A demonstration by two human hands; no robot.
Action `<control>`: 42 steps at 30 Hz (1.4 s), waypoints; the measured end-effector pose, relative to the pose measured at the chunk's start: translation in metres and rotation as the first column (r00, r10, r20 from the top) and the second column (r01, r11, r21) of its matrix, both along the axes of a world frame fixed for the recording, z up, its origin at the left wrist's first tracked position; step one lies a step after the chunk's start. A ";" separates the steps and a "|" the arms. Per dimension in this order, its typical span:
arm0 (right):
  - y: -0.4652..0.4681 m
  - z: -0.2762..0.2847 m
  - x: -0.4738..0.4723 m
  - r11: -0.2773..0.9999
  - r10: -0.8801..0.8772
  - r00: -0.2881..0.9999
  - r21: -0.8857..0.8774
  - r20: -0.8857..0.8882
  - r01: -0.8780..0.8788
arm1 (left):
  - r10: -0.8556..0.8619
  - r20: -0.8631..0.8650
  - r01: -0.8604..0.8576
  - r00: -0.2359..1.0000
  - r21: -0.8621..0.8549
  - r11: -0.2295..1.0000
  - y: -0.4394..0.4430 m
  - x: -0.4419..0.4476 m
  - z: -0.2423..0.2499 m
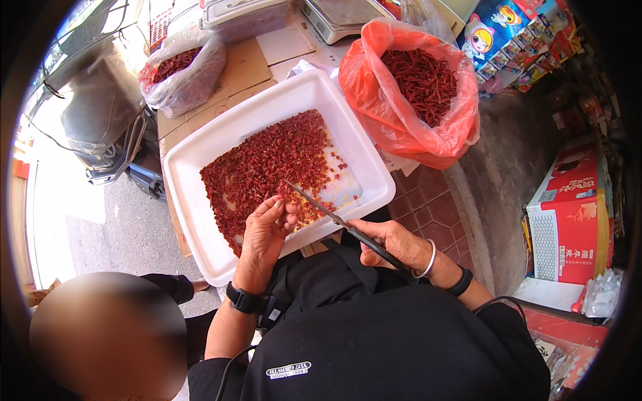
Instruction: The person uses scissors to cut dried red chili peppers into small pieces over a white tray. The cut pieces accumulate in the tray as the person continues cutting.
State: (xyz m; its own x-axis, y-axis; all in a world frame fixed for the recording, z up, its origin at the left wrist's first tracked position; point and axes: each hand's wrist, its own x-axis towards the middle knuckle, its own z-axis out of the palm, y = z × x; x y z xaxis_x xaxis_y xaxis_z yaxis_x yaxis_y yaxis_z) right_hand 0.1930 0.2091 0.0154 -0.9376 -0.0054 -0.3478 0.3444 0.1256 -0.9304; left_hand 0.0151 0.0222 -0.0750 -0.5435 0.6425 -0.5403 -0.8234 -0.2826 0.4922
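Observation:
My left hand (268, 225) pinches a dried red chili (281, 190) between thumb and fingertips, over the near part of a white plastic tray (358, 150). Scissors with dark handles (371, 241) are in my right hand (398, 243), their blades pointing up and left toward the chili. The blades look nearly closed. Cut pieces of dried red chili (271, 150) cover much of the tray floor. Yellow seeds (306, 213) lie loose among them, mostly toward the near and right sides.
A red plastic bag (366, 105) of whole dried chilies (421, 85) stands right of the tray. A clear bag (195, 90) of chilies sits at the back left, near a lidded plastic box (246, 20) and a scale (341, 17). Another person (170, 290) is at lower left.

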 end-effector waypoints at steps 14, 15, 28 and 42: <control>0.004 -0.016 -0.001 0.999 -0.028 0.997 -0.042 0.077 0.031 | -0.176 -0.043 0.175 0.983 -0.034 0.984 0.001 0.000 0.007; 0.005 -0.016 -0.001 1.000 -0.018 0.999 -0.012 0.027 0.019 | -0.171 -0.035 0.169 0.985 -0.032 0.985 0.001 0.000 0.007; 0.002 -0.005 0.004 0.999 0.020 1.000 -0.032 0.005 -0.020 | -0.138 0.000 0.138 0.990 -0.005 0.990 0.005 -0.002 0.004; 0.006 -0.009 -0.001 0.978 -0.127 0.987 -0.151 0.100 0.141 | -0.207 -0.019 0.206 0.978 -0.064 0.977 0.003 -0.004 0.002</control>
State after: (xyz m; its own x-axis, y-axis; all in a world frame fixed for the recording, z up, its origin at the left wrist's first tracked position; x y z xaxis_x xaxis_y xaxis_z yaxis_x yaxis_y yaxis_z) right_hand 0.1921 0.2146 0.0068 -0.8988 0.0566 -0.4347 0.4306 -0.0726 -0.8996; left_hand 0.0112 0.0251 -0.0728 -0.4165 0.7085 -0.5697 -0.8478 -0.0764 0.5248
